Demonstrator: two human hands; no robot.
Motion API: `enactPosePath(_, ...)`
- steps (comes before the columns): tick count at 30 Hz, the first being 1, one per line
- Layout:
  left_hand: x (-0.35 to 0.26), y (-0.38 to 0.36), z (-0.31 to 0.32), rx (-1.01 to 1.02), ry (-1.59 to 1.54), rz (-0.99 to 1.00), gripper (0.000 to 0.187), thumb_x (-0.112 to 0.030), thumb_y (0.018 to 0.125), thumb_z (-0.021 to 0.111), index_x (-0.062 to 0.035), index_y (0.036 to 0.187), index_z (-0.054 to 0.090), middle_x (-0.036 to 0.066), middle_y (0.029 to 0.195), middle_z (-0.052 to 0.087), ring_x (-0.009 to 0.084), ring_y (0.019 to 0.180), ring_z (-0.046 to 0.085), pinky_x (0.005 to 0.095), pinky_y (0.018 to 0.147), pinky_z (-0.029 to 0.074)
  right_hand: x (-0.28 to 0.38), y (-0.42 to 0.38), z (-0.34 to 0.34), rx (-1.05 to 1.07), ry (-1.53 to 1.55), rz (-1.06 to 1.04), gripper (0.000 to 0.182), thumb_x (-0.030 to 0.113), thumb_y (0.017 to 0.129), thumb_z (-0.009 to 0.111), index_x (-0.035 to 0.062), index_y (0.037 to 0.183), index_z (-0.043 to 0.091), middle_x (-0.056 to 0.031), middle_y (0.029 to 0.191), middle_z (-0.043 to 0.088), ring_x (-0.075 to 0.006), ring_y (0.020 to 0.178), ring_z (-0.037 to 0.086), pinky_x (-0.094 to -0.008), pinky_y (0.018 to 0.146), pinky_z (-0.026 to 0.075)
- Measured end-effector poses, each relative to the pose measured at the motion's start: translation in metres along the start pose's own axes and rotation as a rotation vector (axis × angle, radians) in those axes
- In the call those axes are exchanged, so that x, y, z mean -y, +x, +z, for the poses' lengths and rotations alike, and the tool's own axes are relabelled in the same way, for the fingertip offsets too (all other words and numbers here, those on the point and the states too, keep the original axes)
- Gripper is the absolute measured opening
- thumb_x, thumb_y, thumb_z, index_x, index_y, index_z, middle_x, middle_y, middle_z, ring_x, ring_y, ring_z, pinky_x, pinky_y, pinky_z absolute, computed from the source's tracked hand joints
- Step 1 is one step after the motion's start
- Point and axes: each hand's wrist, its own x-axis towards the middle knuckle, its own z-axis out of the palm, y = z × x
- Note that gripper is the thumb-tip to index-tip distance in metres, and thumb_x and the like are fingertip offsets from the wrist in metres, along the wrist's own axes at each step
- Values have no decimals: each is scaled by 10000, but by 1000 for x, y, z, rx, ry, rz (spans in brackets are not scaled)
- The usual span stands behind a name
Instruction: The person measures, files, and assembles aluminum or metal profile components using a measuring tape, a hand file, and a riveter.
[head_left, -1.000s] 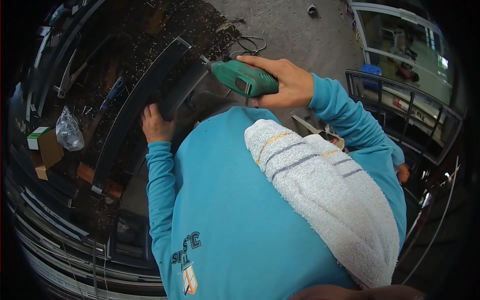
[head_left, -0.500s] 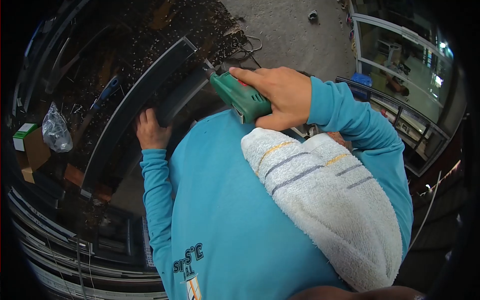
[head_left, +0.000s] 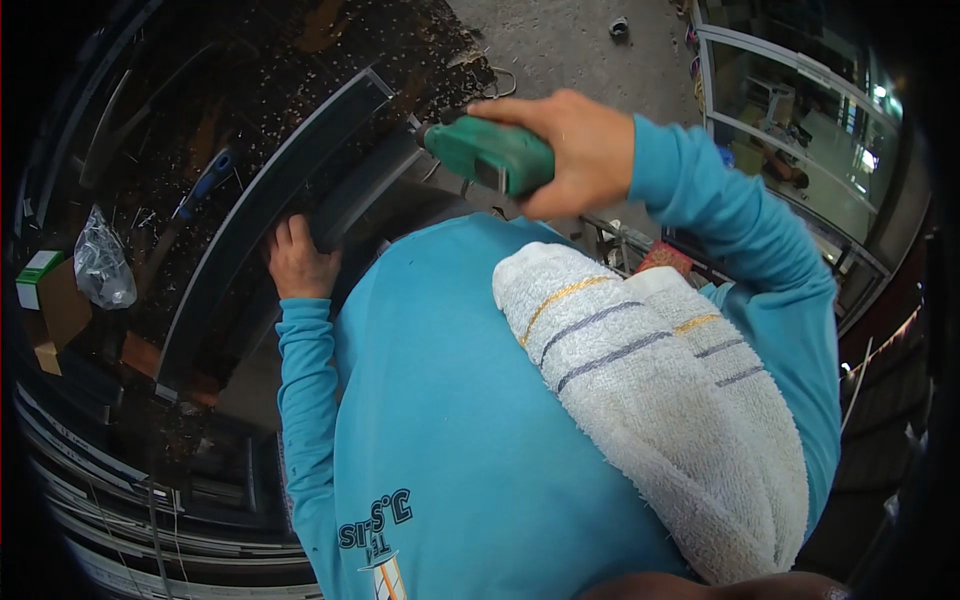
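Observation:
My right hand (head_left: 585,155) is wrapped round a green power drill (head_left: 490,152). The drill's nose points left, close to the end of a dark metal profile (head_left: 372,183); whether they touch is unclear. My left hand (head_left: 303,262) grips that lower profile, its fingers between it and a longer dark profile (head_left: 255,215), which lies alongside on the work surface. A white towel (head_left: 650,400) with yellow and grey stripes hangs over the front of my blue shirt.
Small chips litter the dark work surface (head_left: 250,95). On the left lie a blue-handled tool (head_left: 207,182), a clear plastic bag (head_left: 103,262) and an open cardboard box (head_left: 66,310). Long profiles (head_left: 100,520) are stacked lower left. A glass-panelled frame (head_left: 790,125) stands upper right.
My right hand and the drill have moved up and slightly right, and the drill has turned more level. My left hand stays on the profile. The view has shifted slightly.

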Motion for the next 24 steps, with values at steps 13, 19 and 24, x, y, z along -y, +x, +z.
enactPosePath(13, -4, 1, 0, 4, 1, -26, 539, -169, 615, 854, -61, 1041, 542, 144, 1045, 578, 375, 990, 590, 472, 833, 521, -16, -15, 34, -118, -89, -126, 890, 259, 598, 771, -30, 1371, 438, -233, 989, 678, -370, 822, 692, -415, 758, 562)
enactPosePath(19, -2, -1, 3, -38, 42, 19, 524, -252, 669, 835, -65, 1043, 519, 142, 1041, 572, 376, 936, 602, 476, 780, 521, -26, -20, 36, -166, -145, -176, 863, 244, 577, 753, -18, 1349, 472, -233, 942, 683, -351, 800, 697, -416, 741, 574)
enactPosePath(24, -7, 0, 1, -7, 50, -17, 552, -234, 654, 847, -51, 1063, 526, 140, 1053, 575, 370, 979, 596, 473, 821, 524, -25, -14, 46, -185, -239, -156, 861, 254, 575, 747, -1, 1353, 478, -242, 944, 681, -350, 806, 696, -429, 764, 575)
